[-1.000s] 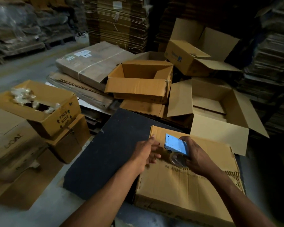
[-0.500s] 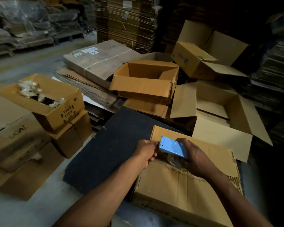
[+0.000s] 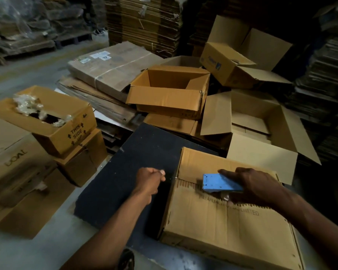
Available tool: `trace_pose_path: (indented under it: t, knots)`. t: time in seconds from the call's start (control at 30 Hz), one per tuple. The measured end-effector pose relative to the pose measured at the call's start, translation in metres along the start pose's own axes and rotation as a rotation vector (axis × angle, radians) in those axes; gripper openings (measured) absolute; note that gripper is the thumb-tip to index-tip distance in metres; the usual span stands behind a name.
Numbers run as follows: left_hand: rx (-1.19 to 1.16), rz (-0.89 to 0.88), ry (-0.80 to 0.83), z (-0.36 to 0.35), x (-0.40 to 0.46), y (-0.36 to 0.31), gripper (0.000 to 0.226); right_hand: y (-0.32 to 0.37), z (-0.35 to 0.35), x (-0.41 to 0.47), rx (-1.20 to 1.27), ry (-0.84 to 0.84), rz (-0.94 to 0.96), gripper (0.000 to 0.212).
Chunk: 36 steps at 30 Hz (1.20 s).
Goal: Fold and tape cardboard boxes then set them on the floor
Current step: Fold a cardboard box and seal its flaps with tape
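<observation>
Right now the taping of one box (image 3: pixel 228 217) looks just begun: it lies closed on the right half of the dark tabletop (image 3: pixel 125 184), reaching its right edge, seam upward. The right hand (image 3: pixel 256 187) grips one blue tape dispenser (image 3: pixel 220 183) on the seam; the left hand (image 3: pixel 150 179), off the box's left edge, pinches what seems the tape's free end. Left, by my judgement: run the tape across, cut it, set the box on the floor (image 3: pixel 37 250). Beyond the tabletop's far edge stand three open boxes (image 3: pixel 170 94), seemingly done; two hands, one dispenser
</observation>
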<state>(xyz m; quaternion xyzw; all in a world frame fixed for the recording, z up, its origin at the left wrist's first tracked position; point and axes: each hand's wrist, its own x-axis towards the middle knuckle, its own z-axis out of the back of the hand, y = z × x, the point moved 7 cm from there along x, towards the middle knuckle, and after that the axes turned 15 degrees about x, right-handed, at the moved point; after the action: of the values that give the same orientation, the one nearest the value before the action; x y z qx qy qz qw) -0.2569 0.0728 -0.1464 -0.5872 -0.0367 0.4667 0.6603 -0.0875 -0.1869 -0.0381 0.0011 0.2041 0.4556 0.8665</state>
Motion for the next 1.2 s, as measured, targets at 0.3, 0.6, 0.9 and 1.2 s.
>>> trace_pose_path:
  t: [0.3, 0.6, 0.9, 1.2]
  knots:
    - [-0.053, -0.008, -0.083, -0.003, 0.006, 0.023, 0.023, 0.016, -0.007, 0.003, -0.024, -0.025, -0.054, 0.092]
    - [-0.026, 0.012, 0.032, -0.025, 0.028, 0.059, 0.021, 0.035, -0.013, 0.016, -0.140, 0.007, -0.141, 0.095]
    - [0.083, -0.067, 0.022, -0.056, 0.026, 0.067, 0.015, 0.075, 0.001, 0.030, -0.246, 0.130, -0.165, 0.114]
    - [0.162, 0.002, 0.016, -0.063, 0.032, 0.073, 0.013, 0.137, -0.026, 0.066, -0.223, 0.140, 0.034, 0.093]
